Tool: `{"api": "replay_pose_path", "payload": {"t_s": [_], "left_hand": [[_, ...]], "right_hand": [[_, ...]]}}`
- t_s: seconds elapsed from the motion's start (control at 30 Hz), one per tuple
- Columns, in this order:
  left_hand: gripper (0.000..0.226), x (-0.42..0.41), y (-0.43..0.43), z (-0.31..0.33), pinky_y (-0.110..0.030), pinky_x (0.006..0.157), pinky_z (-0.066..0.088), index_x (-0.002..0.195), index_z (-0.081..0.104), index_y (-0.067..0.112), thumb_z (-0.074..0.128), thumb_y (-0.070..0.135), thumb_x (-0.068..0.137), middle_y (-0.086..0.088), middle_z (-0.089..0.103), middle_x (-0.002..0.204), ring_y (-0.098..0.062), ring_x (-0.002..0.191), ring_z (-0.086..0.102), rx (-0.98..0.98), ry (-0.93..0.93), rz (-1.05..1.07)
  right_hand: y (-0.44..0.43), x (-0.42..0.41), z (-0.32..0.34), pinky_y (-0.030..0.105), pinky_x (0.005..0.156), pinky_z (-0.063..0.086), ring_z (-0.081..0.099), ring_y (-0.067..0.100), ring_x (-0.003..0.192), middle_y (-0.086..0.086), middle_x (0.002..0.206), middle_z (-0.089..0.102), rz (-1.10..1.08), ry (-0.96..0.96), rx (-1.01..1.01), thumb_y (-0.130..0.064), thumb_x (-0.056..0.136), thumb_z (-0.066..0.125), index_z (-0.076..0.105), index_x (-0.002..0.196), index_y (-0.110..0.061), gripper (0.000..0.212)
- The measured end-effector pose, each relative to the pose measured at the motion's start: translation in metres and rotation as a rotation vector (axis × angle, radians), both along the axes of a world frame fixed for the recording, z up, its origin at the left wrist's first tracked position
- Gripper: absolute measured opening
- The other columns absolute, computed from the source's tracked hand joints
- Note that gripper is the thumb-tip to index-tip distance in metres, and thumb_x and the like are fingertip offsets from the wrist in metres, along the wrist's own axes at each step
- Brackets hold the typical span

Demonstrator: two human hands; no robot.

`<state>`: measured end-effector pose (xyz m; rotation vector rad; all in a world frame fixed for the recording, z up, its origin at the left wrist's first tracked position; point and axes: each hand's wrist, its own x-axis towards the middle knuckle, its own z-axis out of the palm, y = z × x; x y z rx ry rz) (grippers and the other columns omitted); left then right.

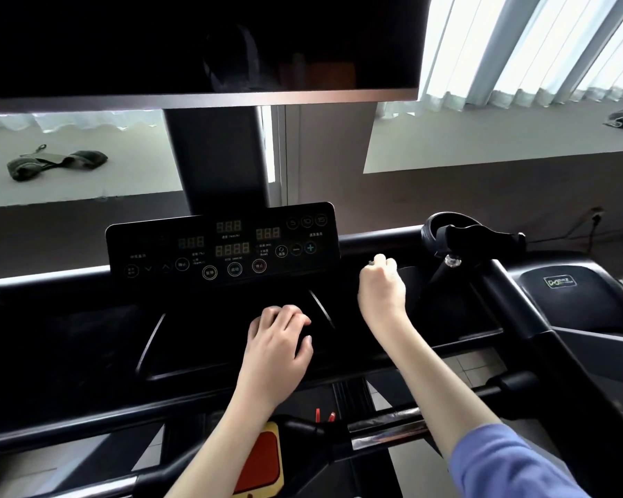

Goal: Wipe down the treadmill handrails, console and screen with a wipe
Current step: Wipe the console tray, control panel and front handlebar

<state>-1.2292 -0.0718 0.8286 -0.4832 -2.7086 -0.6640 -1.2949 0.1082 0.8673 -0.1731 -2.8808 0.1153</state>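
Just below the control panel [223,246], the left hand [279,336] curls its fingers onto the dark tray [195,346], probably pressing a wipe, though none shows. Right of the panel, the right hand [382,285] hovers clenched, seemingly idle. Beyond it, the cup holder [433,224] hides its contents. Above the panel is the screen [195,41].

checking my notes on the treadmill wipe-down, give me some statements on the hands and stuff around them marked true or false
1. The large screen overhead is dark. True.
2. The left hand presses the control panel buttons. False: it rests on the console tray below the panel.
3. The right hand is just right of the panel and left of the phone holder. True.
4. The window ledge holds nothing. False: a dark cloth lies on it at the left.
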Motion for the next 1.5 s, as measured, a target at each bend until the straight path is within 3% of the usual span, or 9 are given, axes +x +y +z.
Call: {"api": "replay_pose_path", "payload": {"t_s": [0.13,0.3,0.53,0.73,0.9,1.03,1.17,1.3,1.5], "left_hand": [[0.032,0.000,0.000,0.001,-0.032,0.092,0.034,0.099,0.064,0.019,0.042,0.036,0.085,0.013,0.058,0.108,-0.010,0.107,0.043,0.013,0.002,-0.001],[0.032,0.000,0.000,0.000,-0.032,0.090,0.035,0.099,0.065,0.018,0.042,0.036,0.085,0.013,0.058,0.107,-0.011,0.106,0.044,0.016,0.008,-0.008],[0.032,-0.001,0.000,-0.001,-0.032,0.089,0.034,0.098,0.065,0.018,0.042,0.035,0.084,0.012,0.059,0.106,-0.010,0.105,0.043,0.021,0.030,-0.005],[0.025,0.000,0.000,-0.002,-0.035,0.091,0.038,0.099,0.066,0.018,0.051,0.030,0.083,0.012,0.059,0.107,-0.012,0.105,0.045,0.018,0.021,-0.003],[0.022,0.000,0.001,-0.002,-0.037,0.090,0.039,0.099,0.066,0.017,0.056,0.026,0.081,0.011,0.059,0.106,-0.013,0.105,0.045,0.021,0.023,0.001],[0.023,0.001,0.001,-0.002,-0.039,0.090,0.041,0.099,0.066,0.016,0.056,0.026,0.081,0.010,0.060,0.106,-0.013,0.105,0.046,0.011,0.031,0.001],[0.021,0.001,0.001,-0.001,-0.042,0.089,0.043,0.099,0.066,0.015,0.059,0.023,0.081,0.009,0.061,0.105,-0.012,0.105,0.043,0.000,0.037,0.007],[0.021,0.001,0.001,-0.001,-0.043,0.088,0.044,0.099,0.066,0.015,0.057,0.025,0.083,0.009,0.061,0.106,-0.012,0.105,0.043,0.000,0.043,0.016],[0.030,0.000,0.002,0.001,-0.043,0.084,0.046,0.097,0.067,0.014,0.046,0.031,0.082,0.008,0.061,0.104,-0.015,0.103,0.048,-0.025,0.043,0.004]], "right_hand": [[0.005,0.015,-0.004,0.019,0.034,0.037,0.056,0.020,0.050,0.007,0.061,0.053,0.163,0.117,-0.136,0.016,0.041,0.085,0.058,0.056,-0.004,0.037],[0.022,0.016,-0.015,0.026,0.066,0.045,0.054,0.015,0.078,0.007,0.095,0.056,0.150,0.076,-0.198,0.004,0.091,0.051,0.064,0.095,0.002,0.014],[0.025,0.051,-0.023,0.020,0.043,0.049,0.061,0.022,0.077,0.001,0.083,0.063,0.272,0.151,-0.226,0.016,0.064,0.075,0.069,0.076,-0.004,0.024],[0.032,0.073,-0.029,0.027,0.062,0.057,0.055,0.014,0.084,-0.002,0.091,0.064,0.452,0.128,-0.298,0.010,0.076,0.070,0.071,0.075,-0.005,0.015],[0.043,0.073,-0.029,0.038,0.058,0.058,0.060,0.022,0.084,0.001,0.091,0.066,0.343,0.140,-0.300,0.016,0.071,0.070,0.071,0.074,-0.004,0.020],[0.040,0.095,-0.030,0.025,0.072,0.055,0.062,0.018,0.084,-0.001,0.095,0.068,0.524,0.132,-0.329,0.013,0.070,0.071,0.073,0.079,-0.006,0.021],[0.053,0.094,-0.033,0.030,0.058,0.059,0.062,0.020,0.088,-0.001,0.095,0.067,0.360,0.157,-0.356,0.019,0.066,0.074,0.071,0.077,-0.006,0.028],[0.054,0.105,-0.031,0.019,0.076,0.053,0.063,0.018,0.089,-0.002,0.094,0.069,0.446,0.166,-0.353,0.018,0.067,0.075,0.072,0.076,-0.007,0.026],[0.058,0.109,-0.032,0.021,0.067,0.056,0.062,0.016,0.087,-0.004,0.091,0.068,0.325,0.183,-0.368,0.019,0.063,0.077,0.071,0.074,-0.008,0.030]]}}
